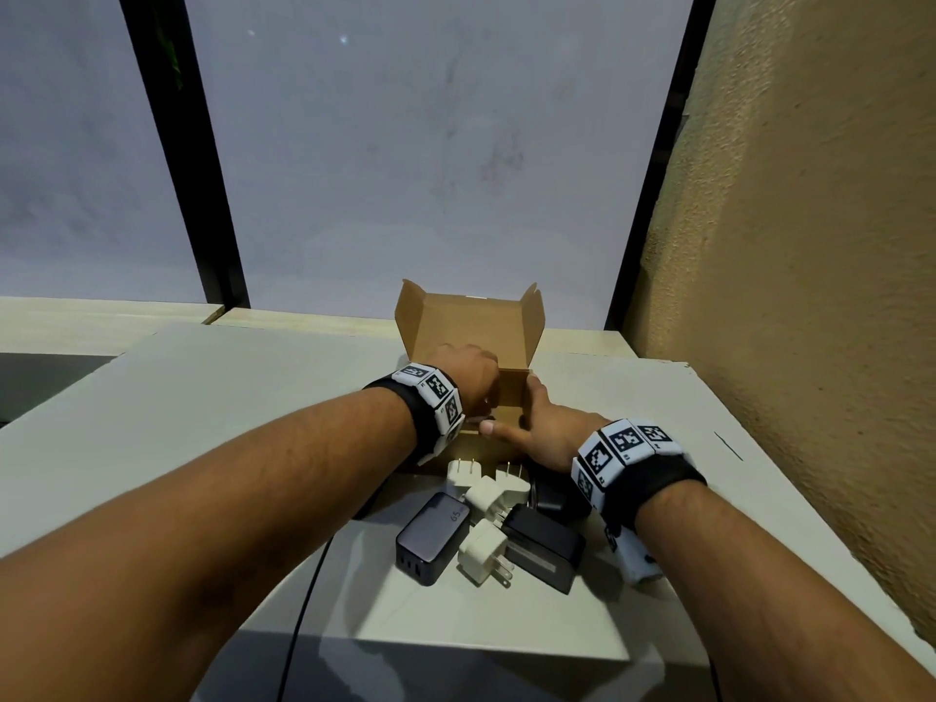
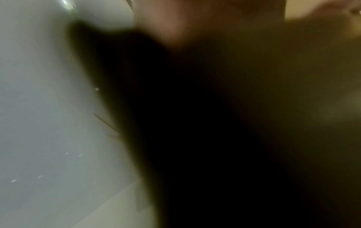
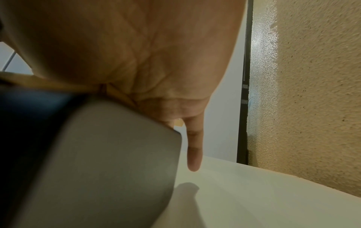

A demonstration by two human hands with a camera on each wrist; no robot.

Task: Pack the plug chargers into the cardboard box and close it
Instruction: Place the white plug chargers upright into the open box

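The small cardboard box (image 1: 511,392) stands on the table with its lid (image 1: 471,321) raised. My left hand (image 1: 468,374) reaches down into the box from the left; its fingers are hidden inside, and the left wrist view is dark and blurred. My right hand (image 1: 539,428) grips the box's near right corner, thumb along the front rim, fingers up the right wall. Several plug chargers lie in a pile in front of the box: white ones (image 1: 463,471) (image 1: 483,547), a dark grey 65 W one (image 1: 433,532) and a black one (image 1: 542,547). A dark charger (image 3: 97,154) sits under my right wrist.
A pale table (image 1: 202,397) carries everything; its front edge is near me. A rough tan wall (image 1: 810,245) rises close on the right. Frosted panes with black frames (image 1: 212,195) stand behind. A thin black cable (image 1: 304,600) runs under my left forearm.
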